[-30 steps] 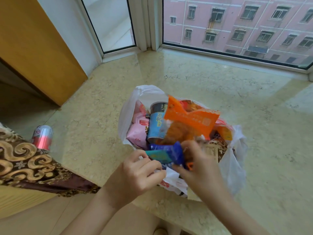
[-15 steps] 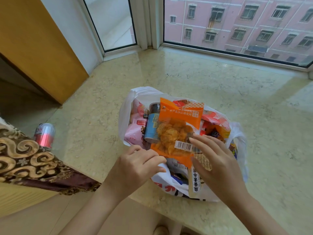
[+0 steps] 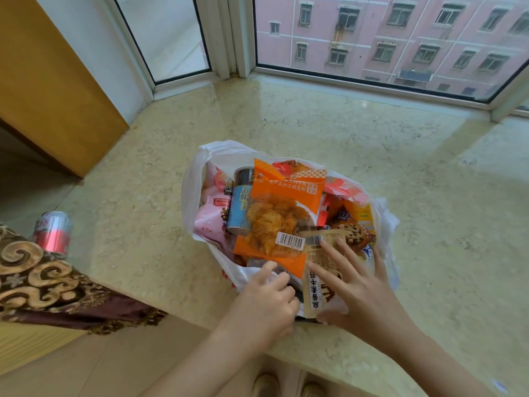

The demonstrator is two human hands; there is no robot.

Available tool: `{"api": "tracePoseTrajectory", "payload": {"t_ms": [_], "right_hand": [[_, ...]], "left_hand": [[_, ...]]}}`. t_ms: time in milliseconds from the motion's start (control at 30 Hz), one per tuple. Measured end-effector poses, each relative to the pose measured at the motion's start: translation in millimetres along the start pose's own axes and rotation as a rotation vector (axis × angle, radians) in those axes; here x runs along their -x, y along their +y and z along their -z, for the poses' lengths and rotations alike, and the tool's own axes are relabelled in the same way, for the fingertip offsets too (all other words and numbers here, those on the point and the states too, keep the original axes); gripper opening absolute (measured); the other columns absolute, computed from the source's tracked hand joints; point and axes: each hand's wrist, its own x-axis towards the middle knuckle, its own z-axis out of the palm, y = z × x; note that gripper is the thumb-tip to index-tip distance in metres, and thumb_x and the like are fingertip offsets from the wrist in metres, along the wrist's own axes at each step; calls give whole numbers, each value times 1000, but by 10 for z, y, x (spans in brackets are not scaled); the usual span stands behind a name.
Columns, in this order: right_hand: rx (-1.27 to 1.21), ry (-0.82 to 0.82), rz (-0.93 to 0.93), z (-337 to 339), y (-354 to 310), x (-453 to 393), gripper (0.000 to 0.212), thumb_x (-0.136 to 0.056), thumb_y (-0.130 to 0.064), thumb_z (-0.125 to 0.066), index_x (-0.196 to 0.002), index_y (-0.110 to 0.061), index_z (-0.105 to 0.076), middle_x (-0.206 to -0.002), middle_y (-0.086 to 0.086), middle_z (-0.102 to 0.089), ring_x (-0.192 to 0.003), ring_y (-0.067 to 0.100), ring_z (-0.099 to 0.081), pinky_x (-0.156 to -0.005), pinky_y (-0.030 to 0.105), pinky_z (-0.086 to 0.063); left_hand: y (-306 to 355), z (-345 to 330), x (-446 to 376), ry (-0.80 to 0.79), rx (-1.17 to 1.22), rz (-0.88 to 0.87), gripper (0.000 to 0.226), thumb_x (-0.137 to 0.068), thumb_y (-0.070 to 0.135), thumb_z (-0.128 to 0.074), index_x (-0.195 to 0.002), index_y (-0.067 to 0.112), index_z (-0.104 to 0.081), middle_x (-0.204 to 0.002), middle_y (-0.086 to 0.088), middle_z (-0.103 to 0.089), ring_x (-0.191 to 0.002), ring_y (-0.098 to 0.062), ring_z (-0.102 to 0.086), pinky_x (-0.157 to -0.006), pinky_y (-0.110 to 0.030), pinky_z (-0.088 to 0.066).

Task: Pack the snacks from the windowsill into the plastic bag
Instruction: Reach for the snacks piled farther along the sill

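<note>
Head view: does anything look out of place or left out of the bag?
One thing: a red drink can stands alone at the left edge of the windowsill, apart from the plastic bag, which is heaped full, the orange snack packet on top. Nothing looks spilled or torn.

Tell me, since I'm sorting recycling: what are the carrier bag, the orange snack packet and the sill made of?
Carrier bag: thin white plastic film, translucent and crinkled. Orange snack packet: glossy plastic wrapper with a clear window showing the snack. Windowsill: polished veined stone, probably marble, reflecting the window.

The blue can (image 3: pixel 240 207) reads 海鲜 (other packets' print and barcodes (image 3: pixel 290 241) too blurred).
</note>
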Motion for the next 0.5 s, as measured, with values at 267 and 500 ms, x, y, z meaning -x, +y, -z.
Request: {"api": "tracePoseTrajectory", "payload": {"t_ms": [267, 500], "right_hand": [[-28, 104, -105, 8, 136, -304, 88, -56, -52, -83, -136, -32, -51, -153, 9, -32, -138, 38, -32, -106, 63, -30], [-70, 140, -88, 24, 73, -255, 62, -71, -48, -74, -129, -32, -57, -140, 2, -52, -135, 27, -41, -110, 58, -21]], "left_hand": [[177, -159, 27, 313, 162, 102, 23, -76, 3, -63, -69, 25, -67, -65, 10, -56, -66, -11, -53, -99, -35, -34], [5, 59, -101, 510, 258, 200, 19, -87, 14, -59, -80, 26, -72, -74, 12, -64, -72, -9, -60, -95, -35, -34]]}}
